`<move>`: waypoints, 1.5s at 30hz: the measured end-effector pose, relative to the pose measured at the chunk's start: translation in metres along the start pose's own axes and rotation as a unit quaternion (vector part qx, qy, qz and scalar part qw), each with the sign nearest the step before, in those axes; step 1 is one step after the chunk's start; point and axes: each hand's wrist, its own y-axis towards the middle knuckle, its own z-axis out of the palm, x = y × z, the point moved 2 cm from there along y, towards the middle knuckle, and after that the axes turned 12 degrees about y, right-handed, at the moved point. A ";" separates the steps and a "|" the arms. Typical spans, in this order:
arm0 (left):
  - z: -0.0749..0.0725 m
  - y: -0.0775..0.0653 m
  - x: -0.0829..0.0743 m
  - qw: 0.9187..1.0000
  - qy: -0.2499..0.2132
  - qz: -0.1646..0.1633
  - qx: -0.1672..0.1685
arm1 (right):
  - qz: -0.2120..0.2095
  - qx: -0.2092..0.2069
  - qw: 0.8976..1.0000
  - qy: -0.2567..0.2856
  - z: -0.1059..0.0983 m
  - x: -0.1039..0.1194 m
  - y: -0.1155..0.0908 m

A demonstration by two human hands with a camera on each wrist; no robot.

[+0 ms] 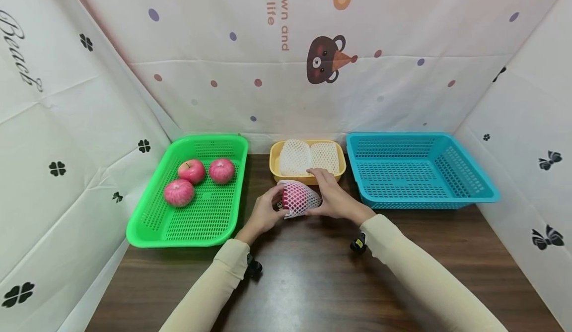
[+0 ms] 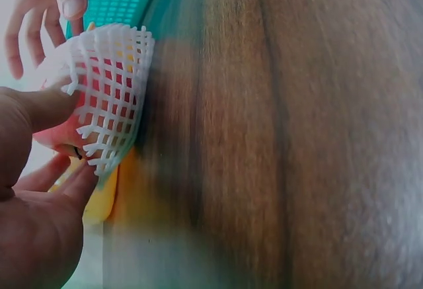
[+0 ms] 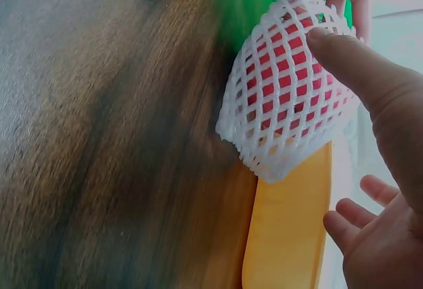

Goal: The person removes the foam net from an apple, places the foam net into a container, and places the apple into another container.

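A red apple sits inside a white foam net sleeve, just above the table in front of the yellow basket. Its stem end shows at the sleeve's open edge in the left wrist view. My left hand grips the apple and that edge between thumb and fingers. At the sleeve's other end is my right hand, its thumb against the netting and its fingers spread apart from it. Behind, the yellow basket holds more flat white foam nets.
On the left stands a green basket with three apples in it. A blue basket stands on the right. Dark wooden table lies in front, with printed cloth hanging at the back and sides.
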 end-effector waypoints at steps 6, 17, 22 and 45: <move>0.005 0.001 -0.004 1.000 0.007 0.011 0.021 | -0.001 -0.004 1.000 -0.005 -0.002 -0.002 -0.003; 0.014 0.010 -0.002 0.997 0.078 -0.012 0.016 | 0.010 0.006 1.000 -0.001 -0.004 -0.010 -0.013; 0.020 0.013 -0.001 0.997 0.074 -0.017 0.014 | 0.019 0.006 1.000 0.001 -0.005 -0.013 -0.016; 0.023 0.015 0.001 0.996 0.090 -0.010 0.004 | 0.005 0.026 1.000 -0.002 -0.005 -0.011 -0.019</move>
